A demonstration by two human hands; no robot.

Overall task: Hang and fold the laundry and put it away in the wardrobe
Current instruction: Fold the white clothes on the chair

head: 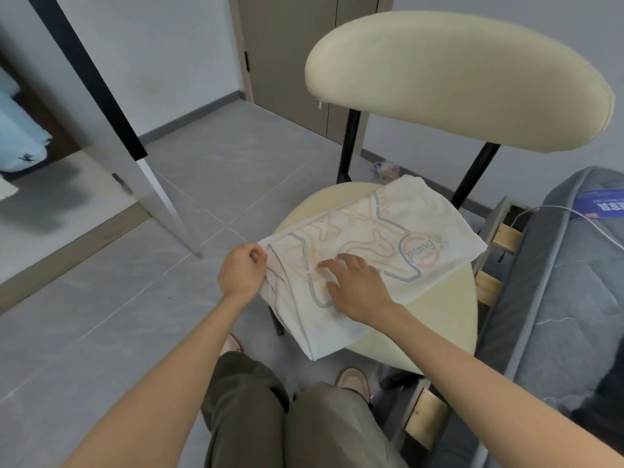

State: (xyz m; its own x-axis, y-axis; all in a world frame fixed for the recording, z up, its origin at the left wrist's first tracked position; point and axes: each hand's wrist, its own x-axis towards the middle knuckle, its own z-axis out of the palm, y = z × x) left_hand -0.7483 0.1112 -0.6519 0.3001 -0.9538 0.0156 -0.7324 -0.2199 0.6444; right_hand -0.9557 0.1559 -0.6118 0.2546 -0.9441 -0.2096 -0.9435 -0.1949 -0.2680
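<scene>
Pinching with the left grip point(243, 268), with thumb and fingers curled round the bunched left edge of the white printed garment point(398, 238), just off the rim of the chair seat point(449, 315). Pressing down with the right grip point(358, 285), with fingers straight and spread flat on the print, closed round nothing, just beside the left one and further onto the cloth. Otherwise spread across the cream seat, with the near corner hanging off the front-left rim toward the knees. Long axis from near-left to far-right, toward the mattress point(553, 298); short axis from the pinched edge across and under the flat palm. Probably mid-fold: pinched edge to be carried rightward over the pressing palm, with the left grip nearer the working edge and the right as anchor and crease line. Worth watching the overhang, apt to drag the cloth off the seat without that anchor. Beyond the backrest point(456, 82), closed grey-brown doors point(287, 55), possibly the wardrobe, well apart from both grips.
</scene>
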